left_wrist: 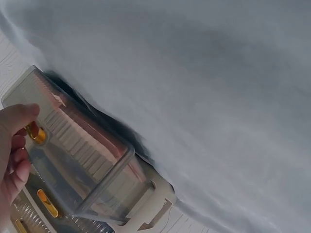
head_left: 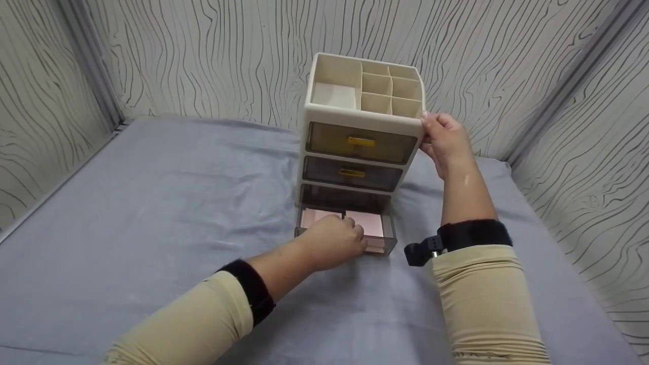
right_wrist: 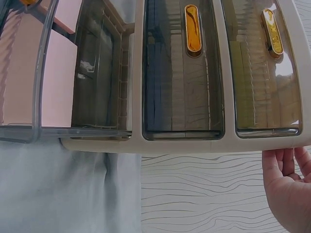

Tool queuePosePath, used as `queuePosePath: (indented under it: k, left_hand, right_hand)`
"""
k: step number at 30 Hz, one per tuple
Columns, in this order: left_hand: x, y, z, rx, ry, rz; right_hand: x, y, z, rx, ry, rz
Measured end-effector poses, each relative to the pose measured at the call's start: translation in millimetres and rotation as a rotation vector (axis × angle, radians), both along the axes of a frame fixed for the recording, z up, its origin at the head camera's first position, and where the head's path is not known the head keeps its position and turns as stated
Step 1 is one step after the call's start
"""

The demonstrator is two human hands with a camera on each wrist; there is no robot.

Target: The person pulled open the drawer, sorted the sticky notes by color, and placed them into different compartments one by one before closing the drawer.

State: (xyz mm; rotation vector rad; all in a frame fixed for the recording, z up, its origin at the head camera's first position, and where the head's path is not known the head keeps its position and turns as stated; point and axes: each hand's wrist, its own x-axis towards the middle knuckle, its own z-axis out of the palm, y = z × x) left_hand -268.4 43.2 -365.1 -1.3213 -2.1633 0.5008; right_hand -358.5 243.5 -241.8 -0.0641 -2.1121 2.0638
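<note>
A cream desktop drawer organizer (head_left: 365, 112) stands on the cloth, its smoky see-through bottom drawer (head_left: 389, 243) pulled out. Pink flat stacks (head_left: 366, 223) lie in that drawer in two groups. My left hand (head_left: 332, 242) is at the drawer's front; in the left wrist view its thumb and fingers pinch the gold handle (left_wrist: 36, 132). My right hand (head_left: 446, 139) holds the organizer's upper right side near the front corner, thumb at the edge and fingers bent, as the right wrist view also shows. The top drawer (right_wrist: 265, 92) and middle drawer (right_wrist: 182, 92) are closed, with yellowish and bluish contents showing through.
Open compartments (head_left: 390, 83) of different sizes form the organizer's top. A grey-blue cloth (head_left: 167, 213) with soft wrinkles covers the table. Wood-grain patterned panels (head_left: 228, 56) rise behind and on both sides. A black wrist camera (head_left: 423, 252) juts from the right wrist strap.
</note>
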Motion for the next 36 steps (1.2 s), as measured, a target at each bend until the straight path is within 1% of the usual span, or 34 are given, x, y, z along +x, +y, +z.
queuePosePath:
  k: [3,5,12,18,21,26,31,36]
  left_hand:
    - [0.5,0,0.3,-0.006,0.018,0.002]
    - [0.6,-1,1.4,0.001,0.015,0.007]
    - [-3.1,-1,7.0,0.051,-0.05,0.04]
    - [-9.2,-1,4.1,0.066,-0.077,0.057]
    - [-12.5,0,2.4,0.082,-0.073,0.059]
    - [-17.8,1,1.9,0.095,-0.063,0.071]
    - [-23.7,2,1.5,0.082,-0.066,0.11]
    - [-30.7,3,0.0,0.091,-0.043,0.143]
  right_hand:
    - [-0.4,0,-0.1,-0.003,-0.003,-0.007]
    - [-1.4,0,-0.5,-0.004,-0.002,-0.006]
    - [-1.4,0,0.1,0.015,-0.011,-0.007]
    - [0.9,0,1.3,0.018,-0.02,-0.015]
    - [1.0,0,1.1,0.02,-0.005,0.002]
    - [1.3,0,1.2,0.008,0.0,-0.003]
    - [0.0,0,0.6,0.023,-0.002,-0.011]
    - [-0.7,0,0.3,0.024,-0.009,-0.002]
